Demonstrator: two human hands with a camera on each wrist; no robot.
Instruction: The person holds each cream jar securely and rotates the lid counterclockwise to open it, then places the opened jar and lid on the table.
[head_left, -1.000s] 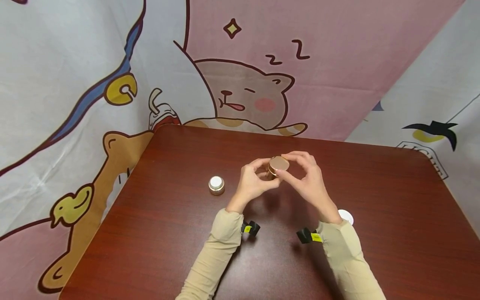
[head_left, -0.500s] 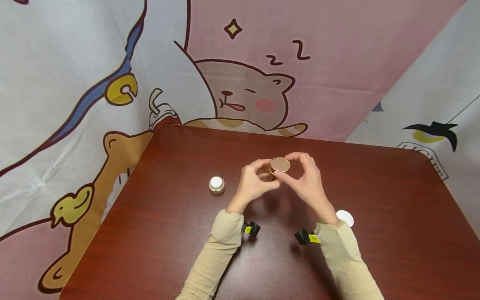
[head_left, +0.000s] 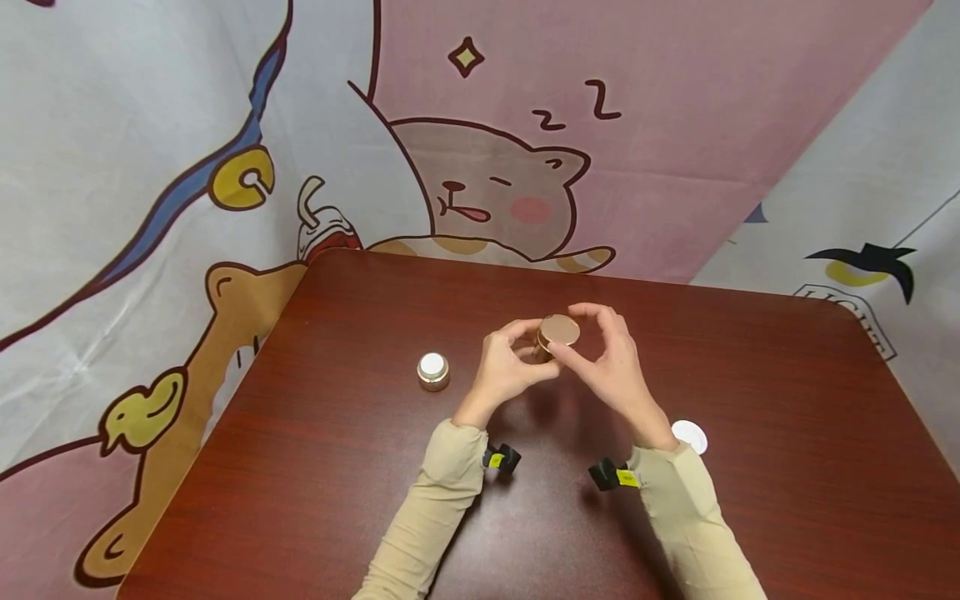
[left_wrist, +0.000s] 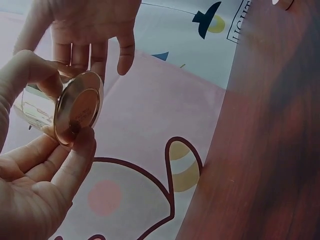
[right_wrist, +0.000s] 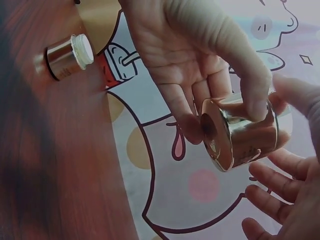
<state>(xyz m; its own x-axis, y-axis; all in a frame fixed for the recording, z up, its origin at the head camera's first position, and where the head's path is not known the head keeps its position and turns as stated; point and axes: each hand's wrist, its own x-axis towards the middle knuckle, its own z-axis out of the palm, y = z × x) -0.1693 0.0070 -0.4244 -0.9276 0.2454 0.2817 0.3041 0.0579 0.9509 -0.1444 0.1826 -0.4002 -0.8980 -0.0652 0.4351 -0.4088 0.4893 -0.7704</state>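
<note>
A gold cosmetic jar (head_left: 559, 332) is held above the table, its flat round top facing up in the head view. The left hand (head_left: 504, 367) grips it from the left, thumb on one side and fingers on the other; its gold base (left_wrist: 79, 107) shows in the left wrist view. On the right, the right hand (head_left: 613, 367) has its thumb at the jar's side, while its index finger stands apart from it. In the right wrist view the fingers of the right hand (right_wrist: 295, 185) are spread and extended near the jar. Whether the right thumb presses is unclear.
A smaller gold jar with a white top (head_left: 433, 371) stands left of the hands on the reddish-brown table (head_left: 360, 467). A white disc (head_left: 690, 436) lies beside the right wrist. Behind the table hangs a cartoon-printed cloth (head_left: 660, 100).
The right index finger has come off the jar's rim, and the right hand and wrist have shifted slightly left and down. The left hand keeps its grip almost unmoved.
</note>
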